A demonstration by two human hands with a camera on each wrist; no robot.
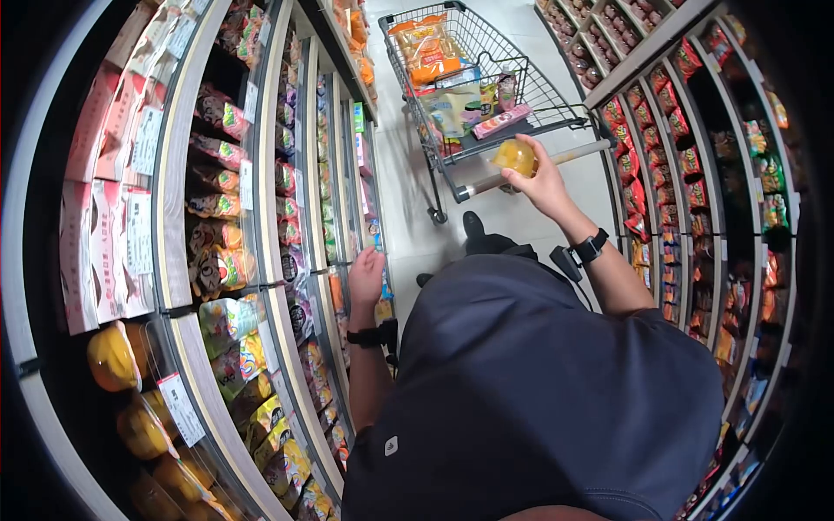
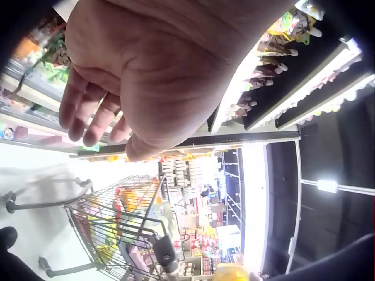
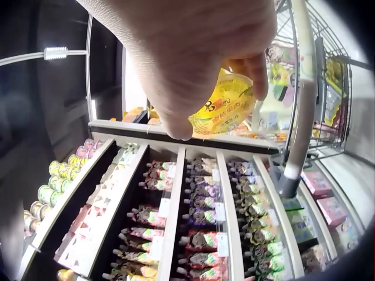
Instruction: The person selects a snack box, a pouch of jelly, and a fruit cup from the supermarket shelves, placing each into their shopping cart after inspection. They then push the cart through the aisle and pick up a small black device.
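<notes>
While the shopping cart (image 1: 560, 111) stands ahead in the aisle, a yellow jelly cup (image 1: 514, 157) is held just over its handle bar (image 1: 575, 154) by the right hand (image 1: 546, 181), whose fingers (image 3: 258, 67) and thumb are clamped round the cup. The left hand (image 1: 366, 276) is seen at the edge of the snack shelf (image 1: 276, 260) on the left, its fingers (image 2: 88, 111) loosely extended and slightly apart, with nothing gripped; whether the shelf is touched cannot be told. Snack packets (image 1: 426, 48) are piled in the cart.

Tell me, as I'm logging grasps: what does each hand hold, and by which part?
The right hand pinches a yellow cup by opposite sides of its rim. The left hand holds nothing.
</notes>
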